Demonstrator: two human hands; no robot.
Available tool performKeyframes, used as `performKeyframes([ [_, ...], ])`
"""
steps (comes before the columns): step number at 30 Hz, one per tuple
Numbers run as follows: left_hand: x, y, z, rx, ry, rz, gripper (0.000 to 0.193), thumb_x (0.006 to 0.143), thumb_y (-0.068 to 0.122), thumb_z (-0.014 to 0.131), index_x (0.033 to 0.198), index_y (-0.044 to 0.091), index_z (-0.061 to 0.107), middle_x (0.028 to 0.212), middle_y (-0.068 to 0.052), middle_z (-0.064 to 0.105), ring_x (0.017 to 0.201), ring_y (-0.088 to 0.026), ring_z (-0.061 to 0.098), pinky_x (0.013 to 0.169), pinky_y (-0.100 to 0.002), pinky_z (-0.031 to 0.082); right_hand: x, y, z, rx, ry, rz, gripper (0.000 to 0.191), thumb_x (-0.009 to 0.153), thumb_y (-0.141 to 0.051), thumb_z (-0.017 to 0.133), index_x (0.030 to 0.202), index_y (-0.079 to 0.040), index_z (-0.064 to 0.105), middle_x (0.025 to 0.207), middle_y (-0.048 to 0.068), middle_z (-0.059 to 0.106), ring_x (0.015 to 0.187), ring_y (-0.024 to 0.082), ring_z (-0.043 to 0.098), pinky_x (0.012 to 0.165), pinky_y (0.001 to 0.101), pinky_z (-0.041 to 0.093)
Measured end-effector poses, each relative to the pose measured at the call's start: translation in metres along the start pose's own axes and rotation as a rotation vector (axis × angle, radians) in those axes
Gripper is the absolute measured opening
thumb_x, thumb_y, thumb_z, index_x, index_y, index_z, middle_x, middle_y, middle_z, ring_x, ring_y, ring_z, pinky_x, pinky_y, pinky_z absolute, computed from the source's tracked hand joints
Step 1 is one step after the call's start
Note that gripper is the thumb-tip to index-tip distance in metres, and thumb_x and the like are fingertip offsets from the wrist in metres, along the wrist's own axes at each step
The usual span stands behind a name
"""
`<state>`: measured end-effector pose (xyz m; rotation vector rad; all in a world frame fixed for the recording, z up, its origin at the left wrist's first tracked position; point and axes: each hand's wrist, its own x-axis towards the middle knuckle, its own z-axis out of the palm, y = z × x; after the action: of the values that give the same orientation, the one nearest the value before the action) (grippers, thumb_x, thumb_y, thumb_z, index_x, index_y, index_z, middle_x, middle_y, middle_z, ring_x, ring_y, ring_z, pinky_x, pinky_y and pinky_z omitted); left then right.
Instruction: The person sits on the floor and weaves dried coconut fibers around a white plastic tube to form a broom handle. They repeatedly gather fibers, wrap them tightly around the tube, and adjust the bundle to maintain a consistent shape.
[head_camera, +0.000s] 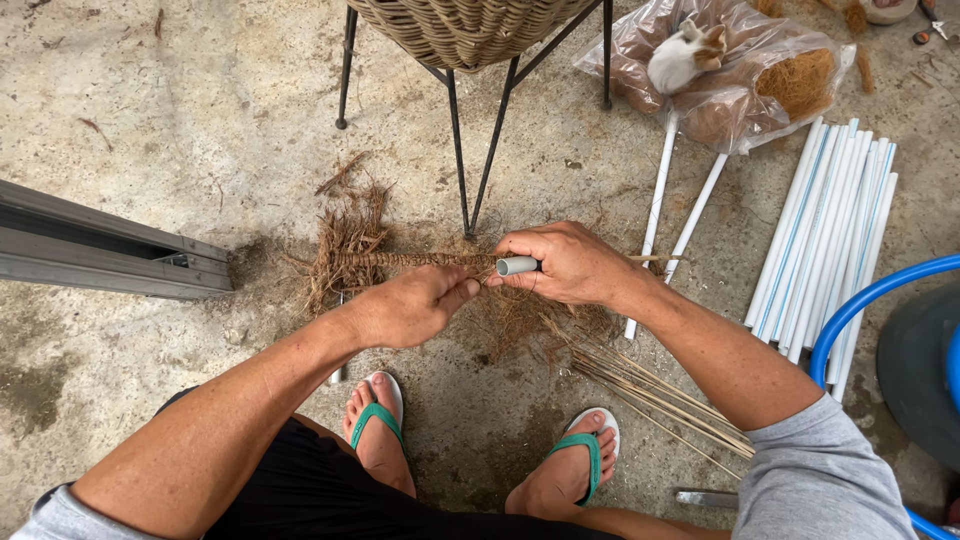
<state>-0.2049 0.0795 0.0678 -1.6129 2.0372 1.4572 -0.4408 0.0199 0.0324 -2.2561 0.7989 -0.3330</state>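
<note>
A grey pipe wrapped in brown fibre lies above the concrete floor, the right hand curled closed around it, the left hand pinching fibre at its end, white pipes nearby.

Home yard workshop: stained concrete floor, white pipes stacked at 3 o'clock, bagged coir fibre at 1 o'clock.

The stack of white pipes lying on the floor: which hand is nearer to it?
Right. The right hand grips a grey tube end, a short way from the white pipes. The left hand pinches brown fibre farther away.
</note>
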Motion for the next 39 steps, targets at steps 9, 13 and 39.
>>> performKeyframes([
  [9,-0.004,0.011,0.0,-0.048,0.146,0.16,0.043,0.106,0.043,0.034,0.119,0.008,0.056,0.061,-0.006,0.057,0.057,-0.017,0.064,0.065,-0.042,0.061,-0.003,-0.001,-0.006,0.302,0.066,0.138,0.035,0.089,-0.036,0.078,0.114,-0.012,0.077,0.068,-0.001,0.065,0.062,0.008,0.055,0.056,0.027,0.046],
  [13,-0.001,0.008,-0.002,-0.149,0.177,0.08,0.04,0.107,0.042,0.034,0.102,0.011,0.058,0.058,-0.002,0.047,0.052,-0.014,0.054,0.055,-0.04,0.058,-0.005,0.0,-0.009,0.337,0.132,0.08,0.04,0.09,-0.036,0.076,0.122,-0.012,0.075,0.067,-0.005,0.063,0.059,0.005,0.054,0.052,0.0253,0.044],
  [39,0.0,0.011,-0.01,-0.319,0.179,0.015,0.042,0.104,0.045,0.046,0.099,0.011,0.07,0.065,0.0,0.058,0.056,-0.011,0.052,0.053,-0.032,0.048,-0.005,0.003,0.003,0.147,0.168,0.099,0.022,0.095,-0.026,0.076,0.106,-0.006,0.075,0.064,0.002,0.066,0.056,0.012,0.058,0.051,0.0306,0.046],
])
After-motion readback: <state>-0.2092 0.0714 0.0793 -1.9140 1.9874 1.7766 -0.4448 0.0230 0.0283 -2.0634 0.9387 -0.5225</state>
